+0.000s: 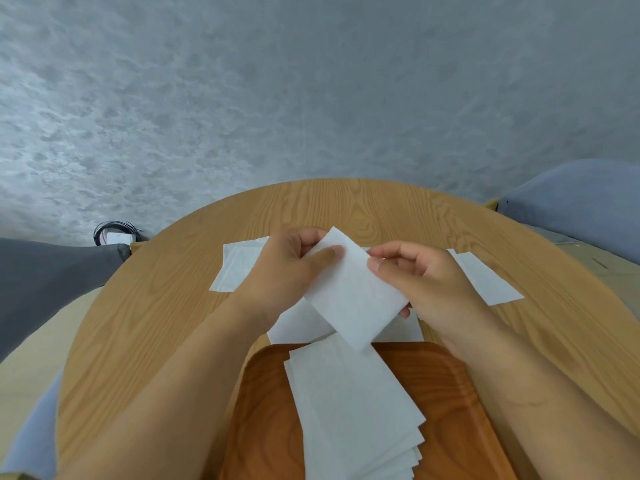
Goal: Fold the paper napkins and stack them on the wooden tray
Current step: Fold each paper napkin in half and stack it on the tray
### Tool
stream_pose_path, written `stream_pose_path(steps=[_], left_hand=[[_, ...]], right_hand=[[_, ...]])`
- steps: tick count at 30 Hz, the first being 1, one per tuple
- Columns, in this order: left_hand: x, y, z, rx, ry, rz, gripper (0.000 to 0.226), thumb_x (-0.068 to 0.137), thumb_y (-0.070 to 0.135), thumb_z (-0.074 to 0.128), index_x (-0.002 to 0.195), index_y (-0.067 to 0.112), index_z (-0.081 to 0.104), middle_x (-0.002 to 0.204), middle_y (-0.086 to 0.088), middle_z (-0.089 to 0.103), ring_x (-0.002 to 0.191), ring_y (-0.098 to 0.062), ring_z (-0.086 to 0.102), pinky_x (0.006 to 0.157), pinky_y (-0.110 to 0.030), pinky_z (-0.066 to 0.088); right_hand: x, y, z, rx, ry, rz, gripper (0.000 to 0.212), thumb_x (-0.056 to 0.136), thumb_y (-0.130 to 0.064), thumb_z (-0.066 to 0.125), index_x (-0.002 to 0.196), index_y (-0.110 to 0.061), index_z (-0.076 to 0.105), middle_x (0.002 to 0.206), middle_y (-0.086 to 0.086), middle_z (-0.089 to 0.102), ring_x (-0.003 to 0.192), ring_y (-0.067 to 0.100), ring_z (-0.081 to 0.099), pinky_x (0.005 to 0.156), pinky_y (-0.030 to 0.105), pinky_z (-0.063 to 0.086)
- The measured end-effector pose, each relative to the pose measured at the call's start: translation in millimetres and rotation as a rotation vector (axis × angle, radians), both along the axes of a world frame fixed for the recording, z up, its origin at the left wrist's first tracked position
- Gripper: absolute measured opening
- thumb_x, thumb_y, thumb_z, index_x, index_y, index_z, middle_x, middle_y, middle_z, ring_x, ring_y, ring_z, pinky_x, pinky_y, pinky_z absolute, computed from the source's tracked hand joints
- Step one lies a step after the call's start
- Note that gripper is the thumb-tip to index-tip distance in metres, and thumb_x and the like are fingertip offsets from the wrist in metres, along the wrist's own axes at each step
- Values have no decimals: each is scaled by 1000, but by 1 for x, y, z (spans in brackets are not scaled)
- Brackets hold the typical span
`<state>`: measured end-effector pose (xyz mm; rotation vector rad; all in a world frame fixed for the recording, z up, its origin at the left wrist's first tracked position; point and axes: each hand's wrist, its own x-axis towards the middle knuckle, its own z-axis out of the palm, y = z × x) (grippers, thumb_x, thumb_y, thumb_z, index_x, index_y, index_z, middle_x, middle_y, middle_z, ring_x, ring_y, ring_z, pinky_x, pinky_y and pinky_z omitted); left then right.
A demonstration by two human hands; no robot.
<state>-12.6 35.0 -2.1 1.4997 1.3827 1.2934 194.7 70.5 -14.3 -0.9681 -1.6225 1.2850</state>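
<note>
The reddish-brown wooden tray [263, 410] and its stack of white folded paper napkins [349, 403] run off the bottom edge.

napkins [353, 299] plain white | tray [263, 410] reddish-brown, wood grain | table [166, 299] light oak, wavy grain | wall [242, 98] mottled grey

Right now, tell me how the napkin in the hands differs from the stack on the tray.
The held napkin is single and lifted above the table, pinched by both hands; the stack is many layers, lying on the wooden tray. The held napkin's edges look aligned; the stack's are fanned unevenly. Both are white folded paper.
</note>
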Motion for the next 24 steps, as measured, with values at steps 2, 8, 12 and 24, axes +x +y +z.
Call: stream_pose_path(steps=[2, 8, 12, 24], left_hand=[[-1, 0, 1, -19, -21, 6, 18, 102, 12, 62, 97, 9, 79, 93, -9, 79, 83, -20, 72, 76, -32, 55], [-2, -1, 4, -37, -48, 52, 17, 102, 11, 61, 96, 4, 76, 85, -5, 73, 76, -16, 68, 68, -28, 52], [-11, -2, 7, -75, -1, -34, 22, 101, 19, 66, 88, 5, 76, 83, -8, 71, 75, -20, 67, 69, -31, 51], [-4, -10, 3, -259, 233, -289, 15, 94, 26, 78, 98, 11, 79, 81, 0, 80, 71, -8, 75, 63, -16, 54]], right_hand=[[3, 1, 1, -13, -7, 8, 13, 98, -24, 69, 92, -23, 80, 72, -5, 68, 56, 4, 56, 49, 19, 43], [9, 0, 6, -44, -139, 119, 8, 92, -15, 75, 87, -21, 78, 64, -1, 65, 55, 8, 60, 49, 19, 45], [15, 0, 13, -76, -190, 238, 8, 92, -13, 75, 92, -20, 77, 70, 10, 67, 56, 11, 58, 53, 20, 49], [9, -8, 9, -104, -262, 328, 20, 92, -31, 76, 81, -14, 76, 64, 6, 68, 51, 10, 60, 45, 20, 44]])
